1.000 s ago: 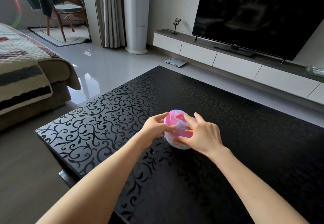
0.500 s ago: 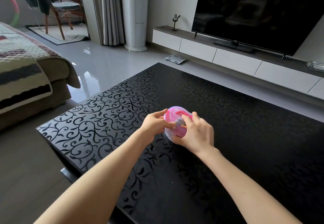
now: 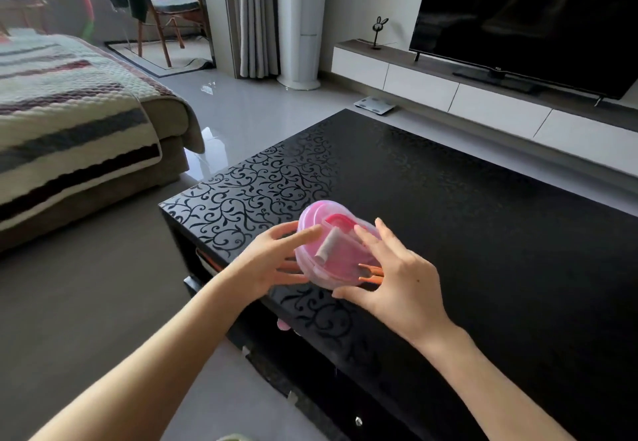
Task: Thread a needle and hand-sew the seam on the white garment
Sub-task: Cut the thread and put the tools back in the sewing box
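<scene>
Counting items in view: state the quantities. (Inspector)

One sewing box (image 3: 341, 261), two hands, one tabletop (image 3: 483, 216). Inside the box there is one white roll (image 3: 327, 246) and one orange piece (image 3: 372, 272), type not identifiable. In the room there is one television (image 3: 535, 16), one sofa (image 3: 69, 123) with a striped cover, one chair (image 3: 165, 9) and one flat scale (image 3: 374, 105) on the floor. (Operator)

Describe the sewing box and give its location. (Inspector)

Round, translucent pink plastic, with a darker pink part showing near its upper edge. It is tilted, with the broad face turned up and to the left. It sits between the two hands, over the patterned tabletop near the near-left corner. Contact between its lower edge and the tabletop cannot be determined. (Operator)

Report the hand pose. (Inspector)

The left hand (image 3: 269, 261) enters from the left with its fingers (image 3: 305, 233) straight and spread. The index finger lies on the box's rim, and the others reach under its left side. The right hand (image 3: 400, 278) shows its back to the camera. Its fingers are spread and slightly bent over the right side, and the thumb is set against the near lower edge, so this hand grips the box. Both forearms are bare and extend from the bottom of the view. (Operator)
</scene>
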The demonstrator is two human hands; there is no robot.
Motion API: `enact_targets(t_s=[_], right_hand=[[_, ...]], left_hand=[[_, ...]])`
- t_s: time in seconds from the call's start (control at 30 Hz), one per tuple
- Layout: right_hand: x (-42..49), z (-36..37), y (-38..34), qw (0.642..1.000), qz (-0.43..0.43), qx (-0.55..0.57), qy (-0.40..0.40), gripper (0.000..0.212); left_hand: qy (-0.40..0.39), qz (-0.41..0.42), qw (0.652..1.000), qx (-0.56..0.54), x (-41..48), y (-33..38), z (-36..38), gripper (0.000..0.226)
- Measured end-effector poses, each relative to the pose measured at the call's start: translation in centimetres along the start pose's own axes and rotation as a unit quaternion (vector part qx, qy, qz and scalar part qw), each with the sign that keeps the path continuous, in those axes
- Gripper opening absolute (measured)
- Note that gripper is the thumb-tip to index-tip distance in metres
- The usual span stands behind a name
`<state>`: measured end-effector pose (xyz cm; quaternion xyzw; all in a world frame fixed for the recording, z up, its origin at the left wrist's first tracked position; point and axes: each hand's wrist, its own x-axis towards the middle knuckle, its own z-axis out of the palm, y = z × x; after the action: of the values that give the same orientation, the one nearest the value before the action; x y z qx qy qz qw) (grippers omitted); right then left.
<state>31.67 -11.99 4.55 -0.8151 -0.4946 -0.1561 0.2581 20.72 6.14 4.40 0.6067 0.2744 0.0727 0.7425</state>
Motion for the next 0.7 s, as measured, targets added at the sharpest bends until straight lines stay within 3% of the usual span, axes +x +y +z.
enact_targets(t_s=[0.03,0.13,0.17,0.23,0.3,0.4,0.47,0.57,0.7], right_hand=[[-1.2,-0.3,-0.9,0.999,0.0,0.04,0.026,0.073],[-5.5,0.9,-4.3,0.987,0.002,0.133,0.087,0.016],[-7.0,2.1,-5.3,0.989,0.007,0.138,0.059,0.014],[-10.0,5.4,-6.9,0.984,0.041,0.152,-0.087,0.014],[-12.2,9.1,-7.6,0.956,0.063,0.127,-0.257,0.014],[-14.1,15.0,-7.4,0.91,0.077,0.065,-0.402,0.028],[-15.1,18.4,-7.6,0.879,0.106,0.067,-0.459,0.034],[-16.3,22.9,-7.7,0.853,0.138,0.058,-0.5,0.038],[-17.2,28.4,-7.4,0.846,0.135,-0.004,-0.515,0.036]], left_hand=[[0.027,0.006,1.0,-0.013,-1.1,-0.3,-0.8,0.048],[0.106,0.019,0.992,-0.072,-5.1,-1.3,-3.5,0.039],[0.125,0.024,0.988,-0.083,-6.2,-1.7,-4.7,0.04],[0.155,0.025,0.982,-0.103,-8.7,-3.0,-6.6,0.034],[0.171,0.029,0.977,-0.12,-11.0,-4.8,-8.4,0.033],[0.168,0.028,0.98,-0.103,-13.4,-7.2,-10.0,0.043],[0.176,0.017,0.978,-0.109,-14.2,-9.0,-10.9,0.038],[0.194,-0.01,0.975,-0.111,-13.3,-11.4,-11.8,0.055],[0.208,-0.026,0.972,-0.11,-11.0,-13.8,-13.0,0.03]])
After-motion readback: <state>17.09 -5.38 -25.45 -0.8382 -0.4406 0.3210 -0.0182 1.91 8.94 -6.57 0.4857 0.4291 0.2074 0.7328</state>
